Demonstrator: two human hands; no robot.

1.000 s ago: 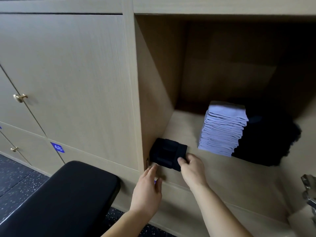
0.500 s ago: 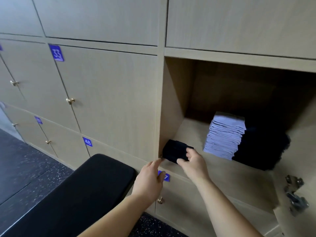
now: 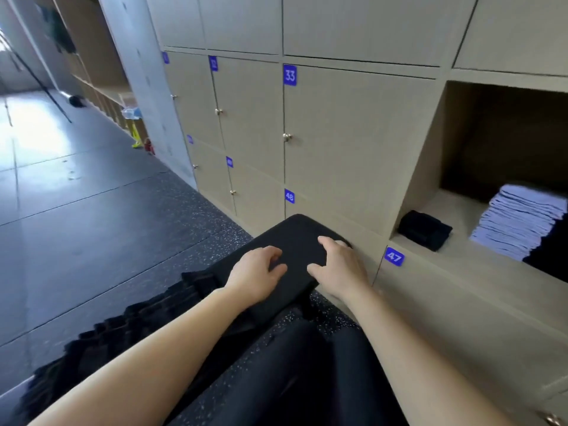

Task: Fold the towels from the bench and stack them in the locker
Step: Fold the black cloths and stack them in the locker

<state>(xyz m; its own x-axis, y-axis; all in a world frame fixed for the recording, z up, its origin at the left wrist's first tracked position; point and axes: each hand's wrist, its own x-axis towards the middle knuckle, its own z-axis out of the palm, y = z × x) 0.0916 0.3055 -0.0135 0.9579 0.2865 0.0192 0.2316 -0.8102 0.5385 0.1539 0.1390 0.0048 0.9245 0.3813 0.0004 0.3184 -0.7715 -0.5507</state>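
Note:
A folded black towel [image 3: 425, 229] lies alone at the front left corner of the open locker [image 3: 430, 149]. Further right in the locker stands a tall stack of pale lilac towels [image 3: 519, 221], with dark towels [image 3: 550, 256] beside it. The black padded bench [image 3: 295, 241] reaches to the locker front. My left hand [image 3: 255, 273] and my right hand [image 3: 338, 265] hover over the bench's end with loosely curled fingers, holding nothing. A row of dark towels [image 3: 129, 324] lies along the bench's left side behind my left arm.
Closed locker doors with blue number tags 33 [image 3: 289, 75], 48 [image 3: 289, 196] and 47 [image 3: 394, 257] fill the wall. Dark speckled floor [image 3: 123, 235] spreads to the left. My dark-trousered legs [image 3: 307, 379] stand beside the bench.
My right hand let go of the black towel, which stays in the locker. Both hands drew back to the bench, and my view swung left and down.

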